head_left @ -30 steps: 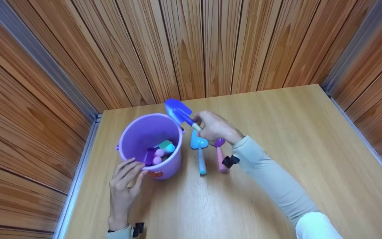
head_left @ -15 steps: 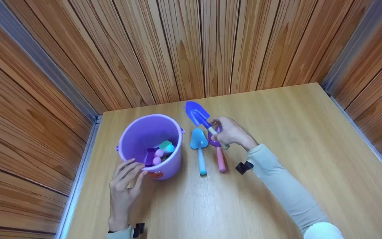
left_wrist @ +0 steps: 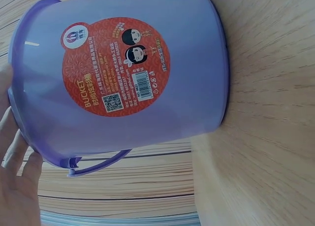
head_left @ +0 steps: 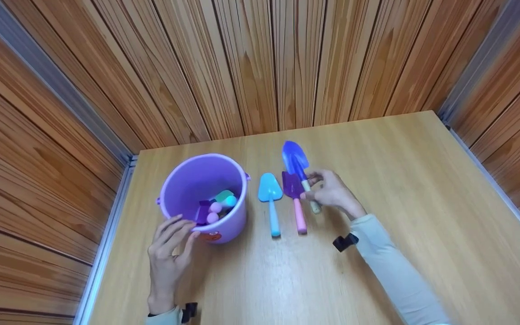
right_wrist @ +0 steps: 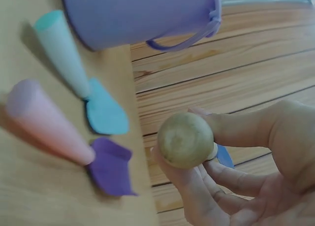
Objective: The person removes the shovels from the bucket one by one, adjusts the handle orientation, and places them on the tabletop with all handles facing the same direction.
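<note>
A purple bucket [head_left: 197, 180] stands on the left of the table, with a red sticker [left_wrist: 115, 66] on its side in the left wrist view. My left hand [head_left: 169, 253] rests its fingers on the bucket's near rim. Right of the bucket, my right hand [head_left: 332, 192] pinches the wooden handle [right_wrist: 186, 140] of a blue toy trowel [head_left: 294, 158], blade pointing away. Beside it lie a purple toy shovel [head_left: 292, 184] with a pink handle and a light-blue toy trowel [head_left: 270, 187]. The blue trowel's blade partly overlaps the purple shovel in the head view.
Inside the bucket are several toys, among them pink balls [head_left: 215, 208], a green piece [head_left: 224, 196] and a purple piece [head_left: 202, 212]. Wood-plank walls [head_left: 260, 67] surround the wooden table [head_left: 400, 180] at the back and sides.
My right hand has carried the blue trowel right, away from the bucket's rim, and lowered it beside the purple shovel, its blade turning to point further away. My left hand has stayed at the rim.
</note>
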The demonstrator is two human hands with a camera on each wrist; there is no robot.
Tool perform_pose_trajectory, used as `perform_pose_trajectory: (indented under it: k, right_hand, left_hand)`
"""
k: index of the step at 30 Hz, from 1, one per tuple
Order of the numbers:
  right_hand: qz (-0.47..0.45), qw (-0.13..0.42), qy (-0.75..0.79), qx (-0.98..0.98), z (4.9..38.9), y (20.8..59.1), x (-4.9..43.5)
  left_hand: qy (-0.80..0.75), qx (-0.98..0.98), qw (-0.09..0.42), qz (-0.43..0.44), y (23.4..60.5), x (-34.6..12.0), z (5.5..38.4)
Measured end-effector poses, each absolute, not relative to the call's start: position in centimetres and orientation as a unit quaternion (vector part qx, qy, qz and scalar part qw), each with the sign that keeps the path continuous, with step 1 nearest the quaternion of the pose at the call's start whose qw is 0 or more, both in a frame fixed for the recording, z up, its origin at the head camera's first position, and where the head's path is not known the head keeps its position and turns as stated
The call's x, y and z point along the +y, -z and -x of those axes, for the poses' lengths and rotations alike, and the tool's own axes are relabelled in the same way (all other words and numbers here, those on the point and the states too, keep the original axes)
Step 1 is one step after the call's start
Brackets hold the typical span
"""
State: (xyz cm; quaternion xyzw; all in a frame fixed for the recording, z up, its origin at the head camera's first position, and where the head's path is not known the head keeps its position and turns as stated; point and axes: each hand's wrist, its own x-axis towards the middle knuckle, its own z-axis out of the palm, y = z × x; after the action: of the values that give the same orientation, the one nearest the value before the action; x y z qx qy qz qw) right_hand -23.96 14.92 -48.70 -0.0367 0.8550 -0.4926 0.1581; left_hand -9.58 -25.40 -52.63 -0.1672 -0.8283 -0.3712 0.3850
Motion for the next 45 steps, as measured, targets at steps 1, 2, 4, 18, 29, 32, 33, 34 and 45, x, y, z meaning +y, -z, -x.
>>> perform_pose_trajectory:
  k: [1,2,4,18,29,32,33,34,45]
  right_hand:
    - [0.034,0.155,0.496,0.854,23.9,49.1,15.1]
    - [0.030,0.152,0.500,0.852,23.9,49.5,15.3]
    - [0.023,0.147,0.510,0.847,23.8,50.3,15.6]
    - [-0.035,0.145,0.560,0.815,23.4,54.0,17.4]
    - [-0.073,0.177,0.608,0.770,23.2,56.1,18.1]
    - [-0.074,0.180,0.608,0.770,23.2,56.0,18.1]
    - [-0.073,0.181,0.606,0.771,23.2,55.9,18.0]
    - [-0.072,0.181,0.605,0.772,23.3,55.9,18.1]
    - [-0.070,0.183,0.616,0.763,22.6,56.2,18.5]
  left_hand:
    - [0.371,-0.828,0.385,0.168,52.7,-25.4,9.6]
    - [0.372,-0.827,0.386,0.169,52.7,-25.4,9.6]
    - [0.373,-0.827,0.387,0.167,52.7,-25.5,9.5]
    - [0.381,-0.828,0.382,0.152,52.5,-25.5,9.3]
    - [0.379,-0.832,0.379,0.147,52.4,-25.5,9.2]
    - [0.380,-0.830,0.379,0.151,52.3,-25.6,9.3]
    - [0.381,-0.829,0.380,0.152,52.3,-25.6,9.4]
    - [0.381,-0.829,0.380,0.153,52.3,-25.6,9.5]
    - [0.382,-0.831,0.373,0.155,52.5,-25.5,9.5]
